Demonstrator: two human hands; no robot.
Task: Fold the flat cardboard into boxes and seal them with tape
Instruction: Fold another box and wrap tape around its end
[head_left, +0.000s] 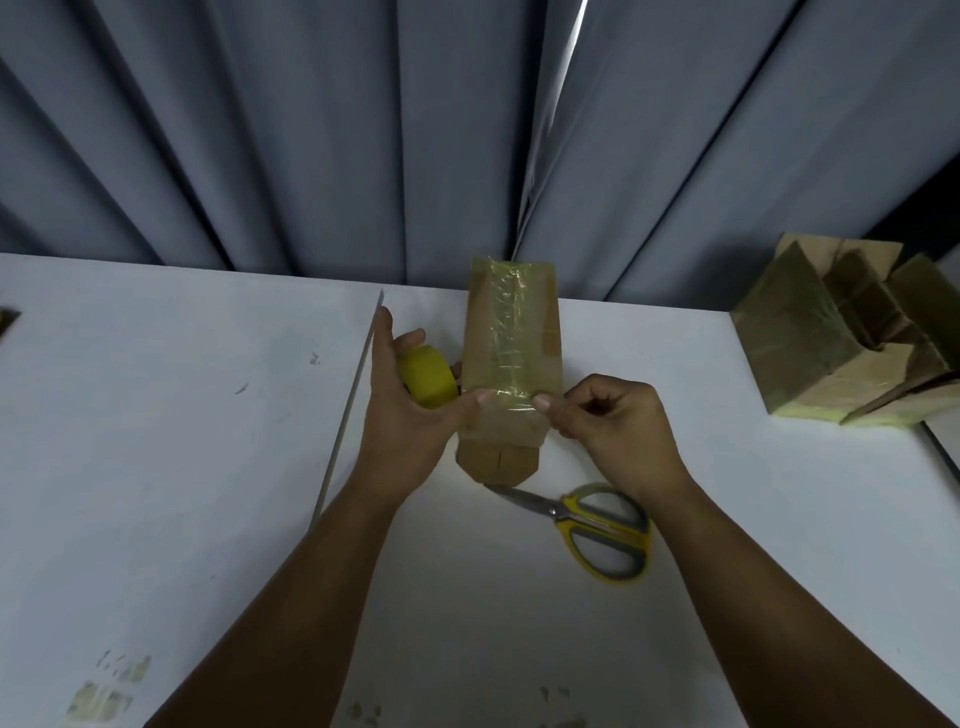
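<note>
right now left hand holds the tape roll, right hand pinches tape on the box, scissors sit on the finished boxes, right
Only the scissors are misplaced: the head view shows them lying on the table, just on the near side of the box. The rest holds.

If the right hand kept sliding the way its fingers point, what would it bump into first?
The cardboard box: the right hand points left and pinches the tape strip at its edge. Beyond it waits the left hand, though depth is unclear.
</note>
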